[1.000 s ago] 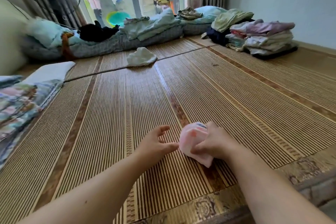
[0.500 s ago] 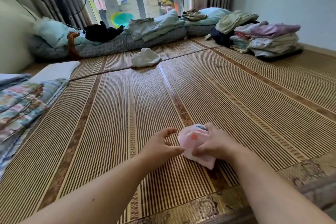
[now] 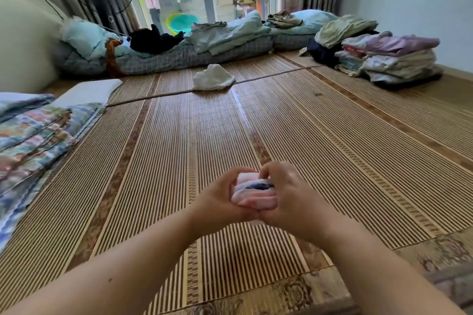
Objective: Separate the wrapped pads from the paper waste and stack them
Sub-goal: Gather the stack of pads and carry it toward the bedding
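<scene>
Fingers of the right hand and left hand curl round a pink pack, held between them, down by the mat. The mat stretches wide on every side. A white cloth lies far ahead. The pack's dark print is too blurry to read.

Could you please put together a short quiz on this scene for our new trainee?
1. True or false: the left hand and the right hand both grip the pink wrapped pads.
2. The white crumpled heap lies: A) on the mat beyond the hands; B) in the left hand; C) inside a basin.
3. Fill in: the folded clothes stack sits on the far ____ side.
Key: 1 true; 2 A; 3 right.
</scene>
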`<state>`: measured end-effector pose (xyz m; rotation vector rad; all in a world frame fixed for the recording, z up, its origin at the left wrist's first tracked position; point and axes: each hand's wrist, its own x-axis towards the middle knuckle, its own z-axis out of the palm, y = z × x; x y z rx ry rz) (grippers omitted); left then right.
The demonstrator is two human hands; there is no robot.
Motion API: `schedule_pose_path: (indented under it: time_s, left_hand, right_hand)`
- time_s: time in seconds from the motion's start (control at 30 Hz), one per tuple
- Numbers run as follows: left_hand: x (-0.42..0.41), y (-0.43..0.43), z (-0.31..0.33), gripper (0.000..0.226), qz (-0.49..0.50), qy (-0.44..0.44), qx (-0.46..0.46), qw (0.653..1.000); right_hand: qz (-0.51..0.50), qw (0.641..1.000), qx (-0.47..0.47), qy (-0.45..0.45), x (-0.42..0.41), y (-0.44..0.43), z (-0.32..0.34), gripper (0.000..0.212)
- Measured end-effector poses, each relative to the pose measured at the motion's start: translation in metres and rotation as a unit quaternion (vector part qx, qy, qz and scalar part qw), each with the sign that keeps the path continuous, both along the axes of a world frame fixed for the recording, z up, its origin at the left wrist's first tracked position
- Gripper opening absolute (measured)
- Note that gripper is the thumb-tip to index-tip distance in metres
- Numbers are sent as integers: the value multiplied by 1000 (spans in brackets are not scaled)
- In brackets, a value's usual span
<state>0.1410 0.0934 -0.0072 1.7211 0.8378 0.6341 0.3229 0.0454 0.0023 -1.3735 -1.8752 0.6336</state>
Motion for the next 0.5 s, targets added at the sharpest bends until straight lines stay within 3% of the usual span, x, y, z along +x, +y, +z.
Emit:
schedule_pose_path:
  time_s: [0.13,0.23,0.3,0.37,0.5]
  left_hand:
    - [-47,-28,-7,42,58,-49,38,996]
    - [-76,-48,-25,48,78,6,31,996]
    - [-85,-56,-37,57,97,43,59,993]
    - [-86,-58,-40,61,111,59,89,988]
    - [-78,-56,-40,53,156,12,104,982]
  right_hand:
    - [78,997,26,-9,-32,-10,-9,72]
    - [152,984,-92,-18,-45,-11,-29,114]
    - [153,977,-146,-37,-44,-10,-41,128]
    - [146,975,-163,-37,-43,-8,-48,126]
    - [123,982,-144,-23,-46,-6,-47,95]
